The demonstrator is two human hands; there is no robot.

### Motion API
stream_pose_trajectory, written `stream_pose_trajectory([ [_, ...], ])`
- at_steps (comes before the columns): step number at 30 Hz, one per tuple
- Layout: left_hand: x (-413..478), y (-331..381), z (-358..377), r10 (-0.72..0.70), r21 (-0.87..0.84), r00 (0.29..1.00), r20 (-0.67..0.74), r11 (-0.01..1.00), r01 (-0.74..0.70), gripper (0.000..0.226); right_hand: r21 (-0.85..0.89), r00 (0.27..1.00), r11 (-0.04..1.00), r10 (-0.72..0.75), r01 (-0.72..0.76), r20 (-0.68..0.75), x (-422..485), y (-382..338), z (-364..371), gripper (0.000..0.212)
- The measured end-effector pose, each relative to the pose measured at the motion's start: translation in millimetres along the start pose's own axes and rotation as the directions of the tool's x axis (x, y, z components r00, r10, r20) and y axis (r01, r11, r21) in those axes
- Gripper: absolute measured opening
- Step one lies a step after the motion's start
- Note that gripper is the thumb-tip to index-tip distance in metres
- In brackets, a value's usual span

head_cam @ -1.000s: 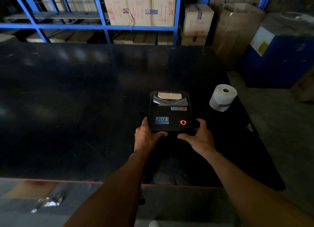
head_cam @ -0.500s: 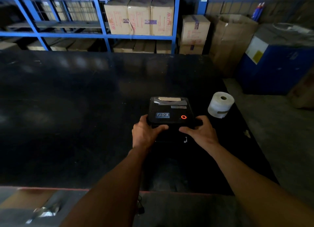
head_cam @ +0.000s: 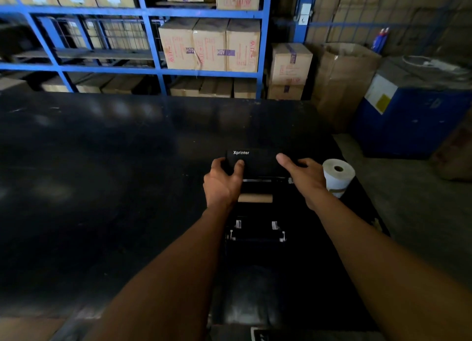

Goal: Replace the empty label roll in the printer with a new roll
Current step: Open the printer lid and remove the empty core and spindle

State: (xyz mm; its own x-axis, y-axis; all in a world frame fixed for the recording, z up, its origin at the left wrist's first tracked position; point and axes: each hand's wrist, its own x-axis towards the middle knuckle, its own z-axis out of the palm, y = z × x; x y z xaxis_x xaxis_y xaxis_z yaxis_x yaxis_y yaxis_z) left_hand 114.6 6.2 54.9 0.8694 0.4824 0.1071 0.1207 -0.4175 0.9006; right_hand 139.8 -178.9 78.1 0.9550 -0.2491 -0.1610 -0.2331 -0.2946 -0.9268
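Note:
The black label printer [head_cam: 255, 228] sits on the black table [head_cam: 102, 187] with its lid [head_cam: 258, 162] swung up and back, the word Xprinter showing on it. My left hand [head_cam: 223, 182] grips the lid's left side and my right hand [head_cam: 302, 177] grips its right side. Inside the open bay lies a bare brown cardboard core [head_cam: 255, 198], the empty roll. A full white label roll [head_cam: 337, 178] stands upright on the table just right of my right hand.
The table's right edge runs close beside the white roll, with floor beyond. Blue shelving [head_cam: 153, 70] stacked with cardboard boxes stands behind the table. A blue bin [head_cam: 408, 121] and a large brown carton [head_cam: 342, 85] are at the back right.
The printer lid has gone from closed to raised and tipped back under both hands, exposing the brown core inside. The view has shifted closer to the printer.

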Motion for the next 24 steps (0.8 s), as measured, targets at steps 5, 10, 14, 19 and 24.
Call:
stream_pose_trajectory([
  [5,33,15,16,-0.049,-0.046,0.998,-0.047,0.998,0.047,0.055,-0.008,0.999,0.999,0.049,-0.049,-0.023,42,-21,5,0.058],
  [10,64,22,24,-0.156,-0.147,0.988,0.006,0.977,0.155,0.047,0.133,0.976,0.967,0.219,-0.216,-0.01,79,-27,10,0.073],
  [14,75,25,31,-0.179,-0.165,0.982,0.055,0.969,0.186,0.034,0.146,0.972,0.961,0.235,-0.236,0.023,97,-27,15,0.065],
  [19,76,25,38,-0.199,-0.157,0.98,0.006,0.968,0.197,0.033,0.173,0.968,0.952,0.249,-0.252,0.041,109,-25,19,0.06],
  [24,74,22,37,-0.184,-0.14,0.983,0.0,0.973,0.182,0.033,0.194,0.968,0.949,0.249,-0.25,0.029,108,-21,23,0.051],
])
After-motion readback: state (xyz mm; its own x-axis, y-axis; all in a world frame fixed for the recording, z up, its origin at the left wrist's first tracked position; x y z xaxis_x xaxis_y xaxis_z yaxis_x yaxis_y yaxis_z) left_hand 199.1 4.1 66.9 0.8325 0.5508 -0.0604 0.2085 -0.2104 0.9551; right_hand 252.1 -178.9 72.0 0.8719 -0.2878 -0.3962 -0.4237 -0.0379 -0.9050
